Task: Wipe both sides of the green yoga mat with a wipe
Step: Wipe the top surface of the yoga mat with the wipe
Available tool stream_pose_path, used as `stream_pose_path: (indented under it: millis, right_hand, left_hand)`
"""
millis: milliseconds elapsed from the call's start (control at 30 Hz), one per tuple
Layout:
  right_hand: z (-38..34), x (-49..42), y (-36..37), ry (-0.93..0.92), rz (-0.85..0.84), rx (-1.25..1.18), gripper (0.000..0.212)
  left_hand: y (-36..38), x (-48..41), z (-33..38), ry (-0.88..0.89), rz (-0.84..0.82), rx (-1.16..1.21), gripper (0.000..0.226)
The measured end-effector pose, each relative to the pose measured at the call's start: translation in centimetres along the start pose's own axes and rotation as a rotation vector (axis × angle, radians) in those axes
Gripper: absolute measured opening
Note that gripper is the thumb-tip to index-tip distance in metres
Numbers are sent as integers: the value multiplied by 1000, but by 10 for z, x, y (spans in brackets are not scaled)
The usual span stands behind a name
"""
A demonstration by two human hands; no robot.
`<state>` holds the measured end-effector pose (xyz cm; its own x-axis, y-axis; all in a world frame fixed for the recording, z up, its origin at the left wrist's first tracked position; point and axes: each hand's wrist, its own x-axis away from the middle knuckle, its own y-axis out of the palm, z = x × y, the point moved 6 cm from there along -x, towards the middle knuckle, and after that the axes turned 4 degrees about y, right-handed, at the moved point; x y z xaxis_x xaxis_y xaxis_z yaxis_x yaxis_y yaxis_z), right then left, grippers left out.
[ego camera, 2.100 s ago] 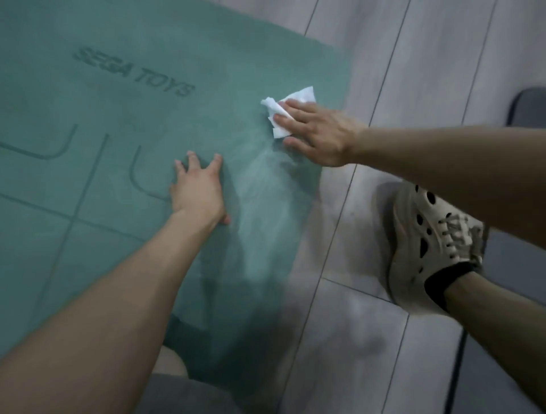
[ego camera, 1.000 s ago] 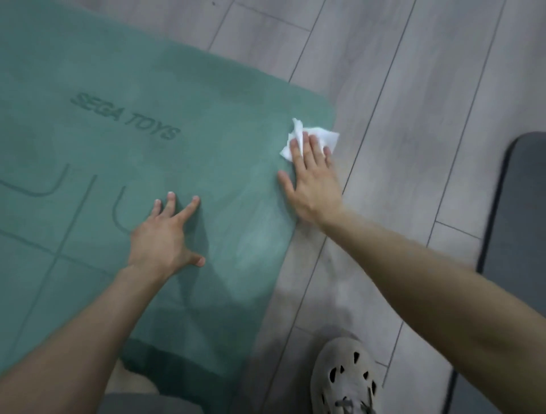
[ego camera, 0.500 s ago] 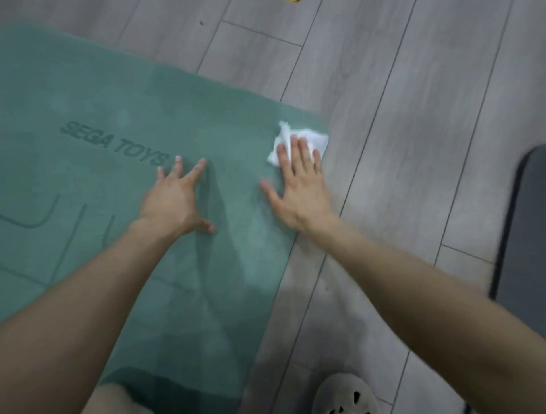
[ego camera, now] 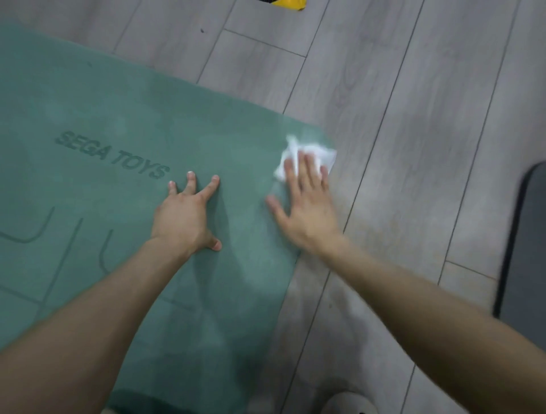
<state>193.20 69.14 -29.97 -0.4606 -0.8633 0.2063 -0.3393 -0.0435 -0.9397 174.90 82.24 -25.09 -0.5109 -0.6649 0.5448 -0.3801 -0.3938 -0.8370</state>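
Note:
The green yoga mat (ego camera: 118, 124) lies flat on the floor, with "SEGA TOYS" and lines embossed on it. My left hand (ego camera: 186, 215) presses flat on the mat just right of the lettering, fingers spread. At the mat's far right corner my right hand (ego camera: 304, 204) presses a crumpled white wipe (ego camera: 313, 153) down with straight fingers. The wipe sticks out beyond my fingertips and slightly over the mat's edge.
Grey wood-plank floor (ego camera: 413, 118) surrounds the mat. A dark grey mat or pad (ego camera: 529, 236) lies at the right edge. A yellow object (ego camera: 288, 2) shows at the top edge. The toe of a pale shoe (ego camera: 348, 404) peeks in at the bottom.
My right hand has slid the wipe along the mat's right edge up to its far corner. My left hand has shifted forward on the mat, up to the lettering.

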Motion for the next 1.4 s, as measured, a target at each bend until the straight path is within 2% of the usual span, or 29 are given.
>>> stream_pose_path:
  millis: [100,167,300,400,467,567,633,667,800,867,900,967,1033,1100,1167,1233,1300,1367,1400]
  right_hand:
    - [-40,89,23,-310,-133,35,88]
    - [-30,65,17,-378,-106,36,83]
    - [6,-74,-18,-77,-32,57,81]
    - [-4,-86,-13,-9,-40,32,86]
    - [-36,-31,0,-168,-49,33,86]
    - [-69,66,29,-525,-166,73,83]
    - [-58,57,28,-612,-189,97,79]
    - [-45,31,22,-546,-161,105,78]
    - [6,-84,-18,-67,-106,111,84]
    - [-4,-85,-17,-29,-92,94,87]
    - [-22,-67,-10,-84,-82,85,87]
    - [-71,-3,12,-308,-80,65,86]
    - [-113,66,39,-570,-181,76,83]
    - [-120,73,43,-698,-223,89,79]
    - [-97,19,30,-567,-146,86,77]
    - [-58,-52,7,-282,-82,68,78]
    - [-30,-98,-9,-87,-66,86,81]
    - [-35,-103,-9,-15,-25,64,86]
    - [-53,-90,-5,-42,-4,41,87]
  left_hand:
    - [-5,-2,0,9,12,-13,155]
    - [-5,-4,1,20,12,-15,154]
    - [-2,-6,2,16,11,-14,154]
    - [-1,-4,0,14,11,-20,155]
    - [-3,-2,-1,7,17,-16,156]
    - [-6,-3,-1,9,30,-15,155]
    - [-4,-5,-1,11,28,-9,154]
    - [-4,-5,-1,13,28,-9,155]
    - [-4,-4,-1,24,26,-23,154]
    - [-5,0,-5,45,41,-5,150]
    - [-5,3,-10,57,55,30,148]
    - [-7,9,-26,62,87,153,141]
    - [-4,14,-51,-1,115,230,138]
    - [4,17,-77,-121,84,218,150]
    - [15,18,-91,-196,26,226,163]
    - [18,14,-93,-197,14,218,165]
    - [18,14,-90,-184,2,201,165]
    - [20,17,-91,-190,2,199,164]
    - [19,18,-92,-189,5,193,164]
